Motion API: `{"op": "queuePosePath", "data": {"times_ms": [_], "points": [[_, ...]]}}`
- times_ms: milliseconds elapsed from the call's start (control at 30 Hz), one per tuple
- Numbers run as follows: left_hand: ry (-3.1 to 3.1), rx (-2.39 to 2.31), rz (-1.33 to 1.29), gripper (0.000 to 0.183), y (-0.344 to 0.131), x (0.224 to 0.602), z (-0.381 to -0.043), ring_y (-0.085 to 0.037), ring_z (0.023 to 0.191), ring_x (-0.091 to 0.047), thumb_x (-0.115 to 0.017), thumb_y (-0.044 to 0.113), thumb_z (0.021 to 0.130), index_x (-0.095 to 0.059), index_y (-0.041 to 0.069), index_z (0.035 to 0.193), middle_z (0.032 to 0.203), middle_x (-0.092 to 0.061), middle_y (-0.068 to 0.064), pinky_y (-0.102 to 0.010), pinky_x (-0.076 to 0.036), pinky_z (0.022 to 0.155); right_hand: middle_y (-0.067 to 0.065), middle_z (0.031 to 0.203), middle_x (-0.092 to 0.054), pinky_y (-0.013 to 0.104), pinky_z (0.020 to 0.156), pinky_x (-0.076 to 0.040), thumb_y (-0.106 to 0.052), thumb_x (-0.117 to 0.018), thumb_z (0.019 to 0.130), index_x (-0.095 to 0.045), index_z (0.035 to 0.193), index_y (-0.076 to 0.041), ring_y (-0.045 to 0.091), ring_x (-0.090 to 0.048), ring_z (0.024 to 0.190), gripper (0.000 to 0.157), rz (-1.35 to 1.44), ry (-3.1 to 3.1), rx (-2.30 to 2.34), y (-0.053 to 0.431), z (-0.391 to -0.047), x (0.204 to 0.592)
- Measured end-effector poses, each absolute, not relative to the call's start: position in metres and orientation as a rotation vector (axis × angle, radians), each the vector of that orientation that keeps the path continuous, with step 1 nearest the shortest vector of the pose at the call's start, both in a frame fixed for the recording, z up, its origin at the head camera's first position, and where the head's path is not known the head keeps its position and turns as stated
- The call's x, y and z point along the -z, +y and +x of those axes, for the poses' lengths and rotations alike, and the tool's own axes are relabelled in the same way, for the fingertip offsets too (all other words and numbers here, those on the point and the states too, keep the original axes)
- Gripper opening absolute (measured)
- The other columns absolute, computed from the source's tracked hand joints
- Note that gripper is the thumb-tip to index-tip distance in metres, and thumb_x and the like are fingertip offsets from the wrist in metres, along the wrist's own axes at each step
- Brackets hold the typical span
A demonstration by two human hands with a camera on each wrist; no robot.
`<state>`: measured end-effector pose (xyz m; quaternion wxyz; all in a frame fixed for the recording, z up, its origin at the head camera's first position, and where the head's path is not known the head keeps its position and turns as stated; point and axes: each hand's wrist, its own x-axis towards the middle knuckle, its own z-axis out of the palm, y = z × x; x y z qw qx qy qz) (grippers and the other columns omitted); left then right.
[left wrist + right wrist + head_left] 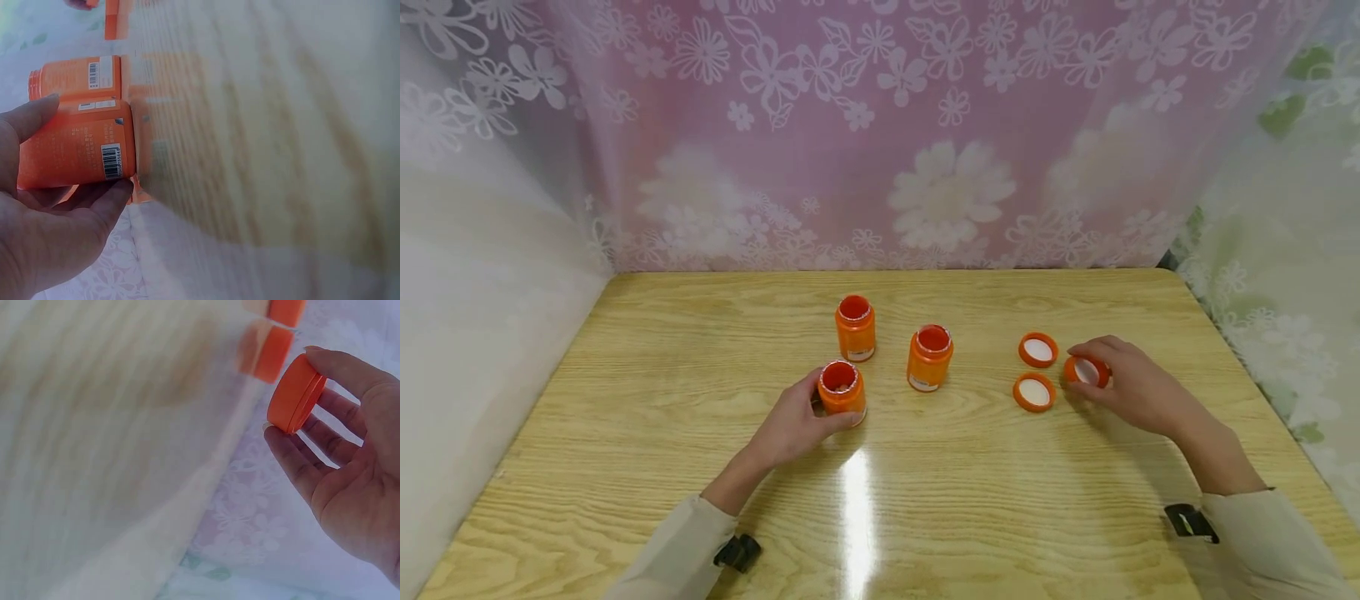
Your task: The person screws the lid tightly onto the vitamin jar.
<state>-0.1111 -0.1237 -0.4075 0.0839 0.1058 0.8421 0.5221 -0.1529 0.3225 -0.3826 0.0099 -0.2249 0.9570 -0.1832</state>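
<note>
My left hand [799, 422] grips an open orange jar [842, 400] around its side, thumb at the front and fingers behind. Some small contents show inside its mouth. In the left wrist view this jar [75, 144] shows a barcode label near its base, low against the tabletop. Over at the right, my right hand [1131, 385] pinches an orange lid [1088, 372] by its rim, white inner face up and a little tilted. The right wrist view shows the lid [294, 394] held between thumb and fingertips, raised off the table.
Two more uncapped orange jars stand near the left hand, one behind [856, 329] and one to the right [929, 360]. Two upturned lids, a farther one [1037, 350] and a nearer one [1033, 392], lie left of the right hand. A floral curtain [880, 167] hangs beyond the wooden table [962, 500].
</note>
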Motion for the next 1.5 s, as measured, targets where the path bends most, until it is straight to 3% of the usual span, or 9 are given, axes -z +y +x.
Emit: {"op": "queuePosePath", "data": {"times_ms": [200,367,667,1233,1500], "points": [[2.530,-1.553,0.346,0.058,-0.124,0.409,-0.111,-0.018,0.104,-0.058,-0.080,0.019,0.079,-0.053,0.007,0.129,0.116,-0.062,-0.001,-0.040,-0.046,0.093,0.015,0.115,-0.055,0.047,0.074,-0.050,-0.018,-0.076,0.083,-0.059,0.120,-0.002,0.028,-0.055,0.092,0.044,-0.738,3.032,0.603,0.310,-0.150,0.367],[2.552,-1.525,0.344,0.057,-0.124,0.409,-0.111,-0.016,0.102,-0.059,-0.080,0.022,0.079,-0.054,0.009,0.128,0.114,-0.063,0.000,-0.039,-0.047,0.091,0.011,0.113,-0.057,0.047,0.075,-0.051,-0.014,-0.077,0.082,-0.059,0.118,-0.004,0.025,-0.055,0.092,0.042,-0.757,3.061,0.654,0.297,-0.148,0.353],[2.541,-1.528,0.343,0.058,-0.123,0.408,-0.111,-0.018,0.105,-0.058,-0.079,0.020,0.080,-0.052,0.007,0.130,0.116,-0.062,-0.001,-0.039,-0.047,0.093,-0.002,0.093,-0.059,0.041,0.076,-0.053,-0.019,-0.079,0.080,-0.061,0.113,-0.007,0.014,-0.054,0.082,0.039,-0.833,3.054,0.783,0.256,-0.143,0.331],[2.521,-1.548,0.375,0.055,-0.126,0.412,-0.112,-0.018,0.104,-0.058,-0.079,0.020,0.081,-0.053,0.008,0.128,0.116,-0.062,-0.002,-0.039,-0.047,0.091,0.000,0.112,-0.060,0.030,0.077,-0.053,-0.016,-0.080,0.079,-0.059,0.121,-0.004,0.014,-0.057,0.096,0.049,-1.250,2.910,1.055,0.184,-0.145,0.325],[2.511,-1.550,0.388,0.054,-0.125,0.413,-0.114,-0.018,0.105,-0.058,-0.078,0.019,0.081,-0.053,0.009,0.128,0.117,-0.061,-0.002,-0.039,-0.047,0.092,-0.003,0.118,-0.057,0.029,0.077,-0.050,-0.019,-0.076,0.084,-0.061,0.123,-0.013,0.013,-0.054,0.096,0.042,-1.274,2.843,1.141,0.152,-0.146,0.325]]}}
